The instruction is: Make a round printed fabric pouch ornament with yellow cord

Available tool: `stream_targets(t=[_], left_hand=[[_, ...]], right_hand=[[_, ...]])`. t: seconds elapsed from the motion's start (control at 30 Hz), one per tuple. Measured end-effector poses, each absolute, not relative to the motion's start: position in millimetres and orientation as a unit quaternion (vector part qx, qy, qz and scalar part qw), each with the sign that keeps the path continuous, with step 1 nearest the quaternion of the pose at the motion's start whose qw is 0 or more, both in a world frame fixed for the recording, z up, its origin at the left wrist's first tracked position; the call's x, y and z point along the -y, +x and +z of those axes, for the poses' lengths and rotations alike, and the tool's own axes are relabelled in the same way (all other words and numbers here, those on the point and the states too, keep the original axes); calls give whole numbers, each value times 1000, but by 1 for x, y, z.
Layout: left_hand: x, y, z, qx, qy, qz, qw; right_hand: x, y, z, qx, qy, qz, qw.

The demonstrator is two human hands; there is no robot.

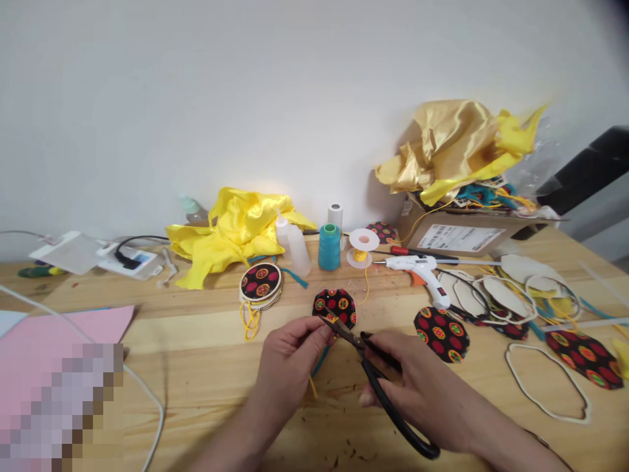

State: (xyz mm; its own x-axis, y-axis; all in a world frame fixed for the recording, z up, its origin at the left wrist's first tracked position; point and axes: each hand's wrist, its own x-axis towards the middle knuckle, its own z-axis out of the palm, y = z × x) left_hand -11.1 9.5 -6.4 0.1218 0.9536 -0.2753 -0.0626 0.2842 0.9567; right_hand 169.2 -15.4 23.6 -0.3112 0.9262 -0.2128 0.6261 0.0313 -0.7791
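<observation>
My right hand (410,380) grips a pair of black-handled scissors (376,377), whose dark blades point left and lie by the fingertips of my left hand. My left hand (295,357) is closed in a pinch on a yellow cord, and the loose end of the yellow cord (313,388) hangs below the fingers. A strip of teal ribbon (322,359) shows just beside them. Right behind the blades is a black patterned fabric piece (339,303) with red and orange round motifs. Whether the blades touch the cord is hard to make out.
Behind my hands stand a teal thread cone (329,248), a spool of yellow cord (362,252) and a white bottle (297,250). A white glue gun (417,272) lies right of them. Wooden outline frames (548,383) are on the right, near a cardboard box (457,229). Yellow satin (236,229) lies left.
</observation>
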Motion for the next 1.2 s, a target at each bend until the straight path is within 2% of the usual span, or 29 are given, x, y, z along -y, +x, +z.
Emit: stream_targets(t=[0.83,0.93,1.03,1.13,1.2], left_hand=[[-11,-11,-7,-533,458,416,578],[-11,-11,-8,-538,448,420,577],[-11,-11,-5,-529,422,426,601],[-12,-10,-3,-513,398,443,618],[-13,-10,-1,-501,389,460,622]], right_hand=[[10,173,11,694,-550,426,186],[10,181,10,695,-597,355,186],[19,198,13,695,-670,198,171],[37,216,15,684,-716,120,78],[52,220,14,683,-721,111,51]])
